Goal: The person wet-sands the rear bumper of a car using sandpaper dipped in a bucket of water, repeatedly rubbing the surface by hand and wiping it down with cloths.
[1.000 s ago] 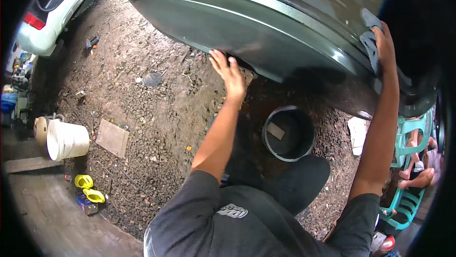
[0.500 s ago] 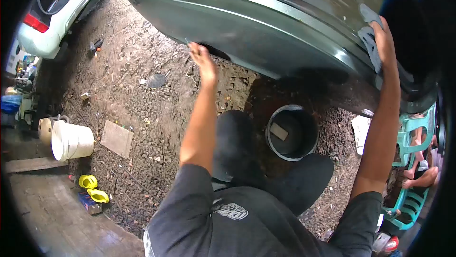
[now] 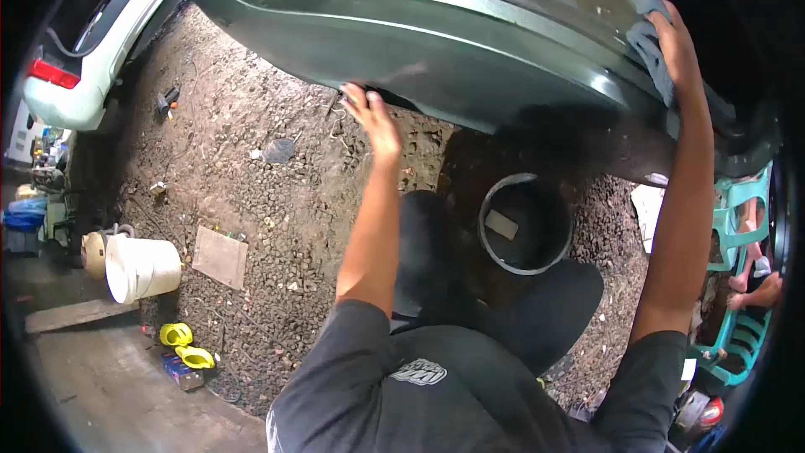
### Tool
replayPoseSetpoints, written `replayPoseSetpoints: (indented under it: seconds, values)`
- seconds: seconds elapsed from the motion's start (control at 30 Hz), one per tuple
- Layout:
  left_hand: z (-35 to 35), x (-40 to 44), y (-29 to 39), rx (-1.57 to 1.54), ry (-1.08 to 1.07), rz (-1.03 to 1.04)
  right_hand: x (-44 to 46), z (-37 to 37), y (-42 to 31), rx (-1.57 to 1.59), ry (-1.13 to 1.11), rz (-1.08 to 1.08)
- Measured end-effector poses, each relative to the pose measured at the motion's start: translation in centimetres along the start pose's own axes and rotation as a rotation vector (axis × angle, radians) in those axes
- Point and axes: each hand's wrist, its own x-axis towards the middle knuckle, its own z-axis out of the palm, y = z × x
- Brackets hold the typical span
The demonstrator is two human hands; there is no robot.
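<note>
A dark green car panel point(image 3: 335, 42) spans the top of the view, with its lower edge over the gravel. My left hand point(image 3: 375, 124) is at that lower edge, fingers apart and holding nothing; whether the fingertips touch the panel is hard to tell. At the upper right my right hand point(image 3: 676, 42) grips a grey-blue cloth point(image 3: 650, 49) against the car near its dark glass. Between my knees and the car stands a round dark bucket point(image 3: 527, 262) with a light rectangular piece point(image 3: 501, 225) inside.
On the left are a white bucket point(image 3: 144, 269), a flat board point(image 3: 220, 257), yellow objects point(image 3: 194, 357) and a small blue box point(image 3: 183, 372). A white car point(image 3: 67, 101) stands at the upper left. Right, a person's bare feet point(image 3: 759, 293) show by a green plastic chair point(image 3: 742, 336).
My left hand first moved left along the panel's lower edge, then slightly back right. The cloth stays in my right hand, which is a little higher in view. The view has shifted slightly.
</note>
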Motion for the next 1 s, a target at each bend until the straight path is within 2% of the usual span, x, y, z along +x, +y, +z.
replayPoseSetpoints:
  seconds: [0.07, 0.13, 0.17, 0.23, 0.33, 0.37, 0.4, 0.47, 0.5, 0.6, 0.67, 0.8, 0.87, 0.93, 1.0]
  values:
    - [-2.3, 2.7, -2.1, 0.117, -0.005, 0.101, -0.8, 0.4, -1.3, 0.031, 0.011, 0.010]
    - [-0.3, 1.4, -2.2, 0.072, 0.065, 0.084, -0.6, 0.1, -0.5, 0.107, -0.035, 0.046]
    - [0.4, -0.4, 0.1, 0.087, 0.035, 0.004, -0.8, 0.2, -1.1, 0.108, -0.034, 0.066]
    - [1.6, -3.1, 0.7, 0.113, -0.011, 0.080, -0.8, 0.2, -1.2, 0.117, -0.035, 0.068]
    - [-0.2, -0.1, -2.9, 0.045, -0.065, 0.151, -0.3, 0.1, -0.4, 0.165, -0.060, 0.039]
    - [-1.4, 1.7, -0.6, -0.123, -0.013, -0.065, -0.2, 0.0, -0.1, 0.195, -0.080, 0.050]
    - [-2.4, 3.8, -1.8, -0.148, 0.008, -0.035, -0.2, -0.1, 0.1, 0.226, -0.102, 0.061]
    - [-2.9, 4.9, -0.2, -0.351, 0.044, -0.150, 0.6, 0.2, 0.3, 0.142, -0.040, 0.111]
    - [-2.3, 4.6, -0.2, -0.352, 0.055, -0.136, 1.0, 0.4, 0.3, 0.104, -0.006, 0.134]
    - [1.9, -0.5, 1.8, -0.067, 0.062, -0.043, 1.0, 0.2, 0.7, -0.020, -0.023, 0.052]
    - [4.8, -5.3, 4.5, -0.043, 0.030, 0.015, 0.5, 0.6, -0.9, -0.049, 0.046, 0.129]
    - [5.0, -10.9, 6.6, -0.026, -0.205, 0.081, -0.4, 0.6, -1.9, -0.072, 0.082, 0.188]
    - [3.8, -14.0, 8.4, -0.155, -0.343, 0.045, 0.0, 0.4, -0.9, -0.001, -0.002, 0.133]
    - [4.6, -18.6, 6.9, -0.008, -0.571, 0.188, -0.2, 0.0, -0.8, 0.006, -0.036, 0.107]
    - [5.9, -24.6, 6.0, -0.200, -0.759, -0.022, -0.6, 0.0, -1.7, -0.045, -0.022, 0.102]
